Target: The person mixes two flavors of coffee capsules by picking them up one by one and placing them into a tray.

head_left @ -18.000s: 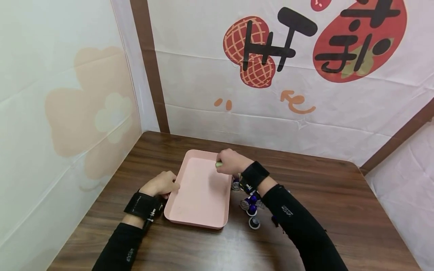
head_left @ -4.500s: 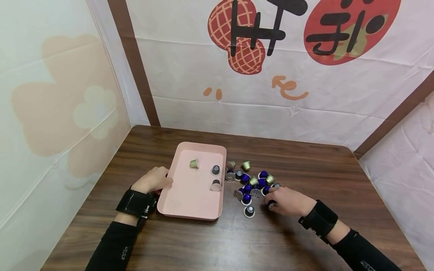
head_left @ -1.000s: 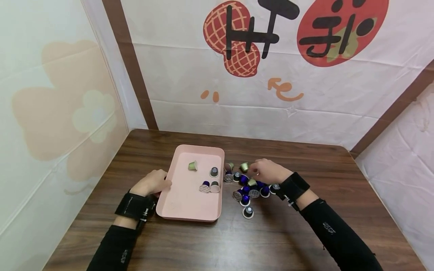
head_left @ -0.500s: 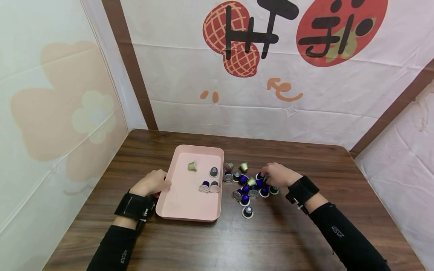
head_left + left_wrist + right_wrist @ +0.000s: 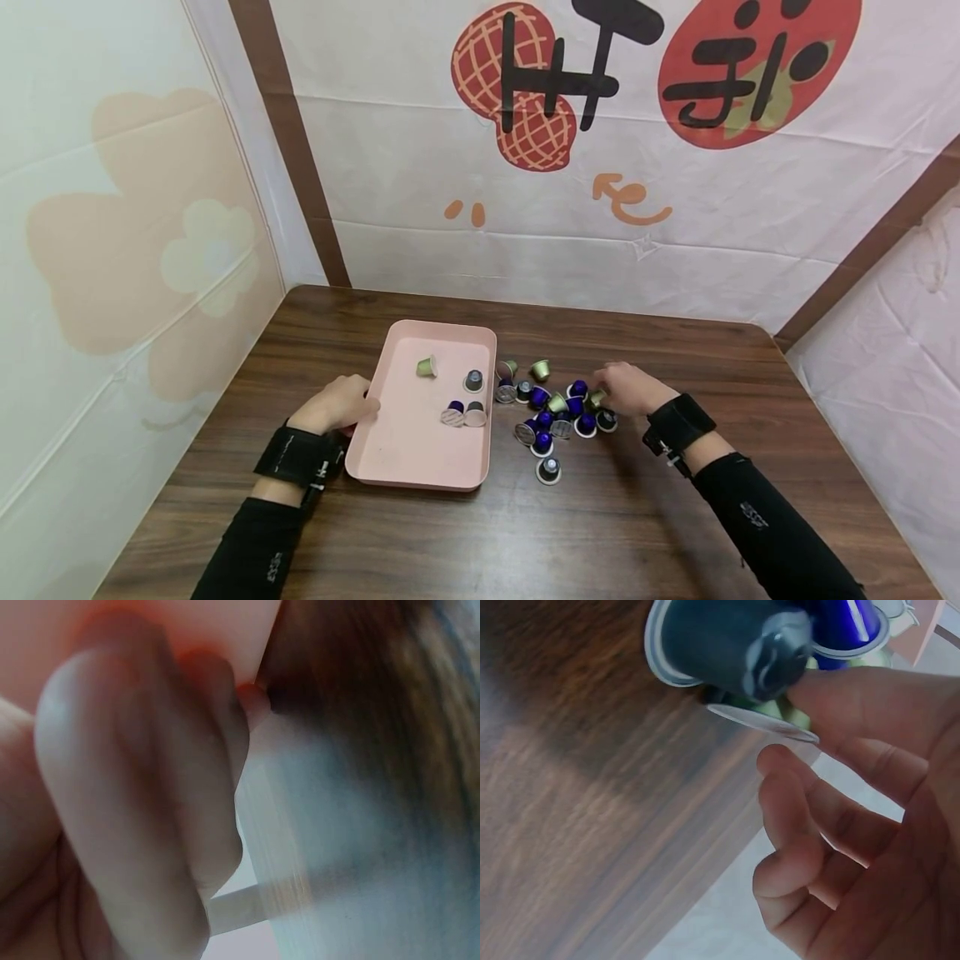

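My left hand (image 5: pixel 335 406) grips the left rim of a pink tray (image 5: pixel 416 458), thumb on top, fingers curled beneath. In the tray lie a green coffee capsule (image 5: pixel 426 367), a dark grey capsule (image 5: pixel 473 381) and two tipped capsules, one blue (image 5: pixel 453 413). My right hand (image 5: pixel 632 390) reaches down at the right end of the capsule pile. Close up in the right wrist view, its thumb is at a green capsule (image 5: pixel 798 716), and a fingertip sits just short of the lid. A dark capsule (image 5: pixel 720 645) partly covers that green one.
Blue capsules (image 5: pixel 543 442), dark ones and green ones (image 5: pixel 540 370) crowd the table (image 5: pixel 570 542) right of the tray. A silver-topped capsule (image 5: pixel 549 470) stands apart at the near side. Printed cloth walls (image 5: pixel 405 167) rise behind and at both sides.
Since 18 seconds ago, several capsules have come to lie in the tray, the blue one within the last 4.5 seconds. Lately my right hand has shifted right, from a blue capsule to a green one.
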`<action>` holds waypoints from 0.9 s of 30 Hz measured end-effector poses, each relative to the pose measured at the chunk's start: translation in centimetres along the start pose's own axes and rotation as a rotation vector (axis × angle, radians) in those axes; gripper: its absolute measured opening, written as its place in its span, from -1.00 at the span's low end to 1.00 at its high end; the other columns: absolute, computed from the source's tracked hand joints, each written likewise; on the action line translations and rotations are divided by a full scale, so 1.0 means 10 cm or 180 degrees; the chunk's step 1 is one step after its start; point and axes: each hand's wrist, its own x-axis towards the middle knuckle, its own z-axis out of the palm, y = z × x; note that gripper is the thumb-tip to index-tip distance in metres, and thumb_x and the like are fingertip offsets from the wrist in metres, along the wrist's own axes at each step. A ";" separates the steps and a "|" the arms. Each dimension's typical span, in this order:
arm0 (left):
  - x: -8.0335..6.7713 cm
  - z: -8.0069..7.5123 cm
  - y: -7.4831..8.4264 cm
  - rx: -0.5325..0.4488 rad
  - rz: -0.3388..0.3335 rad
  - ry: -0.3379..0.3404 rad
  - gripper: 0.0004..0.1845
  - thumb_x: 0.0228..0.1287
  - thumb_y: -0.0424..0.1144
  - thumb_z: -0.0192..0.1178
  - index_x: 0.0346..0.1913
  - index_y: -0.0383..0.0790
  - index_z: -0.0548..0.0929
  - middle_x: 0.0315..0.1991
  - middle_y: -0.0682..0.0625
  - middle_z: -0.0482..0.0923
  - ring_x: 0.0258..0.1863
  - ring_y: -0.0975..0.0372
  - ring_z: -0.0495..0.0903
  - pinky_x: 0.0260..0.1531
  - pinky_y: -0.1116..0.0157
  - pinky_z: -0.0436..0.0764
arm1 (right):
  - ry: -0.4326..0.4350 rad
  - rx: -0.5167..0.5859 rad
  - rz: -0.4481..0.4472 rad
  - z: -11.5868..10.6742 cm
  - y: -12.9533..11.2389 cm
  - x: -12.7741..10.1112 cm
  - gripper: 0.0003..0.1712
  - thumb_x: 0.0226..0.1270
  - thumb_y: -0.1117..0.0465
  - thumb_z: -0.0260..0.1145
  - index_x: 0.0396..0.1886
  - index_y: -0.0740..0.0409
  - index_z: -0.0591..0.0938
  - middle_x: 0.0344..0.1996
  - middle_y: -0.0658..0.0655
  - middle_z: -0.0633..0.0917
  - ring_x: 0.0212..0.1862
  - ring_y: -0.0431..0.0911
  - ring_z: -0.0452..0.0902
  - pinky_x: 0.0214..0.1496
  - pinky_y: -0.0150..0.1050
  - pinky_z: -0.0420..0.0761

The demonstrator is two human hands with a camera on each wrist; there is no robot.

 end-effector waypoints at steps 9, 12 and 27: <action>-0.01 0.00 0.00 -0.0004 -0.0003 0.0002 -0.77 0.19 -0.33 0.02 -0.18 -0.39 0.59 -0.50 -0.10 0.54 -0.63 0.18 0.56 -0.63 0.27 0.56 | -0.0076 0.0122 0.0155 0.04 0.06 0.02 -0.70 0.16 0.39 0.28 -0.08 0.24 0.65 -0.15 0.17 0.65 -0.07 0.05 0.57 -0.10 -0.06 0.57; -0.01 0.00 0.00 -0.0009 -0.0006 0.0004 -0.76 0.19 -0.33 0.02 -0.18 -0.40 0.59 -0.51 -0.10 0.54 -0.63 0.18 0.56 -0.63 0.27 0.56 | -0.0166 0.0164 0.0307 0.05 0.07 0.03 -0.71 0.18 0.35 0.27 -0.07 0.25 0.63 -0.16 0.19 0.64 -0.10 0.05 0.57 -0.11 -0.07 0.56; -0.03 0.00 0.01 -0.0014 -0.0002 -0.0003 -0.77 0.18 -0.33 0.03 -0.19 -0.39 0.60 -0.50 -0.10 0.54 -0.62 0.18 0.56 -0.63 0.27 0.57 | -0.0332 0.0172 0.0604 0.03 0.15 0.09 -0.72 0.16 0.29 0.31 -0.11 0.26 0.64 -0.29 0.12 0.64 -0.35 -0.07 0.45 -0.31 -0.19 0.45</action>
